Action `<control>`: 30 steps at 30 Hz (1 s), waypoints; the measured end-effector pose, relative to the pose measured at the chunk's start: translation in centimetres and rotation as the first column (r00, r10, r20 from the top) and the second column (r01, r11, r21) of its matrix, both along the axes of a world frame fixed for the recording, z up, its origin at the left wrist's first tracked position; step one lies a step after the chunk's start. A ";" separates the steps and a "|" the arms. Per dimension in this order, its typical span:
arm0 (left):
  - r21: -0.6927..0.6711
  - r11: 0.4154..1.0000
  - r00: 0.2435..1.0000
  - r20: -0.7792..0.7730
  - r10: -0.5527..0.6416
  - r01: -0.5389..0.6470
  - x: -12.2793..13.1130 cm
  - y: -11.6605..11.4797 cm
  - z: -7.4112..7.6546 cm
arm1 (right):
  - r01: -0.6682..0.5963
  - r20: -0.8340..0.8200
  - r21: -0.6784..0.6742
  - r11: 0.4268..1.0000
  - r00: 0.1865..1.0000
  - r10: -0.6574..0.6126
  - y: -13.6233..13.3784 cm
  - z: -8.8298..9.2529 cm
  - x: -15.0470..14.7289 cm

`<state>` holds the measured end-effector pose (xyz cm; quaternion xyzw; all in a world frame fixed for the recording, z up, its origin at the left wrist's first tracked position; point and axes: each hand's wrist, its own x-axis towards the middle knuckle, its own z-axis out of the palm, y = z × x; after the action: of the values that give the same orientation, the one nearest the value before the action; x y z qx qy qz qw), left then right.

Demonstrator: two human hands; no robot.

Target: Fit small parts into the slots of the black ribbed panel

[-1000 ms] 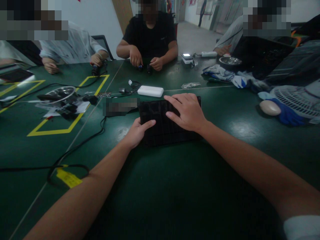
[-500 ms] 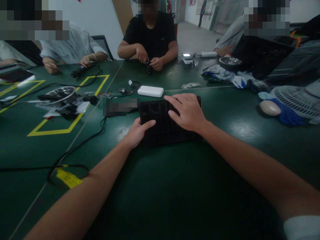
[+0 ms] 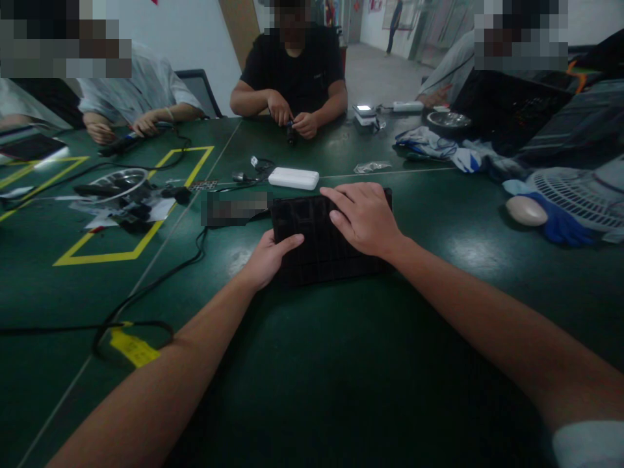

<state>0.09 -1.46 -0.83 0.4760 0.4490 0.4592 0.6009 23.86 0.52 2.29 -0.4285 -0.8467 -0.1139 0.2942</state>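
Note:
In front of me on the green table (image 3: pixel 312 364) lies a flat black clutch bag (image 3: pixel 316 260), its surface marked with a block pattern like crocodile leather. My left hand (image 3: pixel 267 261) grips its left edge, thumb on top, with the other fingers hidden below. Across the top right part rests my right hand (image 3: pixel 365 218), palm down, its thumb and index finger apart. Those right fingertips reach the bag's far edge. A dark strap-like piece (image 3: pixel 260 216) sits beside the bag's left end, partly blurred out.
Beyond the bag are a white power bank (image 3: pixel 293 179) and a small plastic bag (image 3: pixel 372 167). Left, a metal bowl (image 3: pixel 129 184) stands among black parts; a black cable (image 3: pixel 146 283) runs nearby. Right are a computer mouse (image 3: pixel 526 211), blue glove (image 3: pixel 563 224) and fan (image 3: pixel 575 195). Co-workers sit opposite.
My hands and the clutch bag stay practically still. At the far left, a co-worker's hands and the dark tool in them have shifted leftward.

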 end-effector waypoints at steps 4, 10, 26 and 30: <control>-0.002 1.000 1.000 -0.006 -0.008 0.008 0.0 0.0 0.0 | -0.005 -0.008 -0.010 1.000 1.000 0.005 0.0 0.1 0.0; -0.001 1.000 1.000 -0.007 -0.021 0.021 0.0 -0.1 0.1 | -0.022 -0.003 -0.019 1.000 1.000 0.022 0.1 0.1 0.2; -0.001 1.000 1.000 0.003 0.000 0.000 -0.2 0.0 0.0 | -0.018 0.016 -0.010 1.000 1.000 0.018 0.1 0.1 -0.1; 0.005 1.000 1.000 0.005 0.006 -0.006 -0.2 0.1 0.0 | -0.013 0.018 -0.010 1.000 1.000 0.013 0.2 0.1 0.0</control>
<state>-0.07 -1.40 -0.86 0.4750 0.4480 0.4631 0.5994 23.84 0.70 2.34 -0.4233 -0.8527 -0.1116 0.2849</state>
